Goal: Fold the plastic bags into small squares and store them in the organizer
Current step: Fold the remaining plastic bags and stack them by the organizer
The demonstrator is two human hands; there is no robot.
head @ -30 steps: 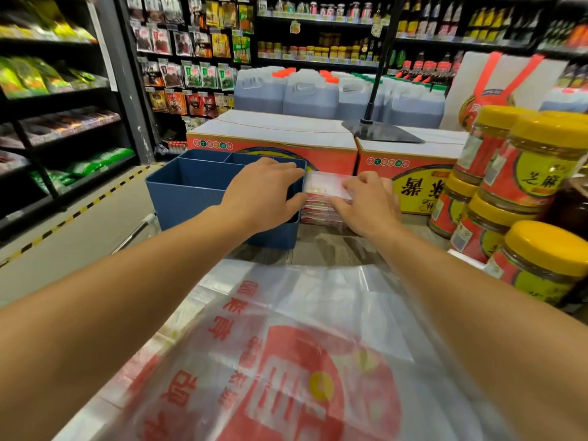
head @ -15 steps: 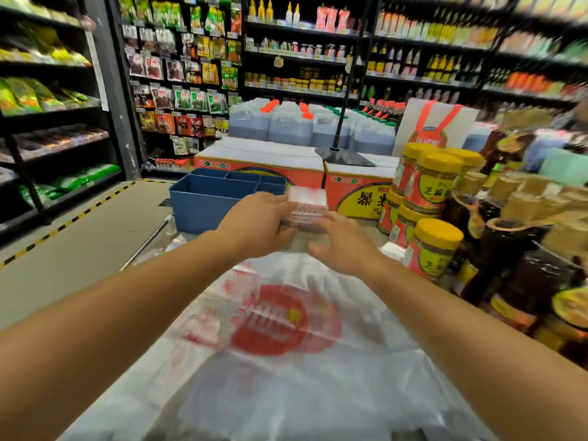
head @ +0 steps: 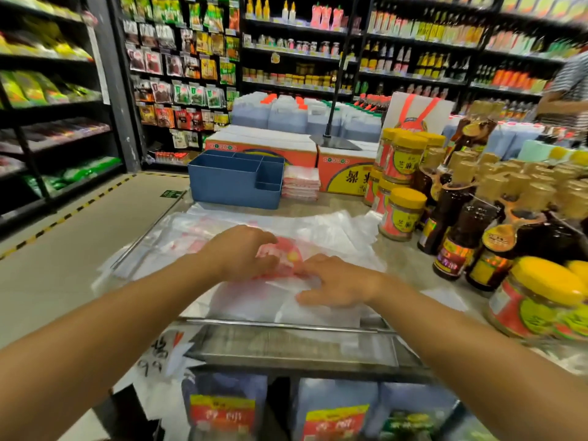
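Observation:
A pile of flat clear plastic bags (head: 321, 230) with a red print lies spread on the counter in front of me. My left hand (head: 241, 253) and my right hand (head: 337, 281) both rest on the top bag, fingers spread, around its red logo. At the counter's far end stands the blue organizer (head: 229, 183), its compartments holding nothing I can see. A stack of folded bags (head: 300, 183) sits right beside it on its right.
Yellow-lidded jars (head: 402, 214) and dark bottles (head: 458, 227) crowd the counter's right side. Orange cartons (head: 264, 148) stand behind the organizer. A metal rail (head: 280, 324) marks the counter's near edge. Store shelves line the aisle; a person in a striped top (head: 569, 90) stands far right.
Both hands have pulled back from the folded stack beside the organizer and now lie on the top bag of the flat pile. The folded stack stays put.

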